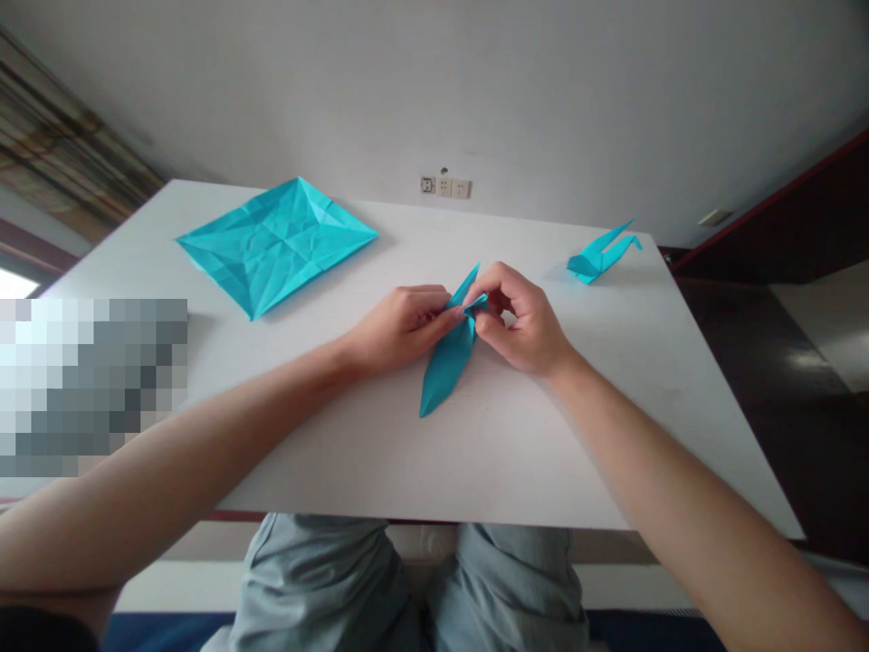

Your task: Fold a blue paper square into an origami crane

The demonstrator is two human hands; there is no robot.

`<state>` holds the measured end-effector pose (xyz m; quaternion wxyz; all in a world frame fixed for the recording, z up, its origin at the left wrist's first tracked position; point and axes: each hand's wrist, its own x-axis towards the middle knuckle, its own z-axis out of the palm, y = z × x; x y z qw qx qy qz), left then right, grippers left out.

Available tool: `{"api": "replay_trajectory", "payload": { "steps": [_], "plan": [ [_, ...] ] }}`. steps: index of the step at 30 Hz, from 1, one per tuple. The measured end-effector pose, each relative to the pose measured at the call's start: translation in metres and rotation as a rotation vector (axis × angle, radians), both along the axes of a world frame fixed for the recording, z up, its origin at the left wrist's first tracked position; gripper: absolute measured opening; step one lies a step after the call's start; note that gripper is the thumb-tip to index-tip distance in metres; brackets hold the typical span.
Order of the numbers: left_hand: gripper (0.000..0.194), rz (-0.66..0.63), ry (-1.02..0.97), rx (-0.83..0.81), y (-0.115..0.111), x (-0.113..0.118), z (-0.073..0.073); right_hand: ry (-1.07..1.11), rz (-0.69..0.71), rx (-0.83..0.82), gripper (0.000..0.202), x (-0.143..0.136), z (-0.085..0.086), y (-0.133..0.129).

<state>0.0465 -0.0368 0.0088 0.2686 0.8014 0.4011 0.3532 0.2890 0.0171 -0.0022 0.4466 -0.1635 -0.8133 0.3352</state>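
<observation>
A partly folded turquoise origami paper (448, 359) is held over the middle of the white table, its long pointed end slanting toward me. My left hand (414, 323) pinches it from the left, thumb laid across its upper part. From the right, my right hand (520, 317) grips a small folded flap of the same paper between thumb and fingers. Another narrow point shows above the hands. The layers under my fingertips are hidden.
On the white table (326, 453), a creased, unfolded turquoise sheet (278, 244) lies at the back left. A finished turquoise paper crane (597, 258) stands at the back right. A blurred-out object (88, 389) is at the left edge. Wall sockets (444, 187) sit behind the table.
</observation>
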Motion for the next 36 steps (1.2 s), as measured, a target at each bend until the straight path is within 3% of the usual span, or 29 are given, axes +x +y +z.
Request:
{"api": "replay_trajectory", "payload": {
  "steps": [4, 9, 20, 36],
  "plan": [
    [0.042, 0.002, 0.013, -0.027, -0.0005, 0.0006, 0.0009, -0.038, -0.019, -0.046, 0.01, 0.0004, -0.0015, 0.0],
    [0.042, 0.0, 0.013, -0.031, -0.0016, 0.0009, 0.0035, -0.03, -0.019, -0.103, 0.021, 0.0008, -0.0043, -0.0003],
    [0.044, -0.001, 0.001, -0.006, -0.0009, 0.0014, 0.0026, 0.029, 0.029, -0.05, 0.012, -0.0006, -0.0057, 0.0007],
    [0.043, 0.001, 0.009, 0.001, -0.0015, 0.0009, 0.0047, -0.003, -0.051, -0.083, 0.016, -0.0018, -0.0015, 0.0009]
  ]
}}
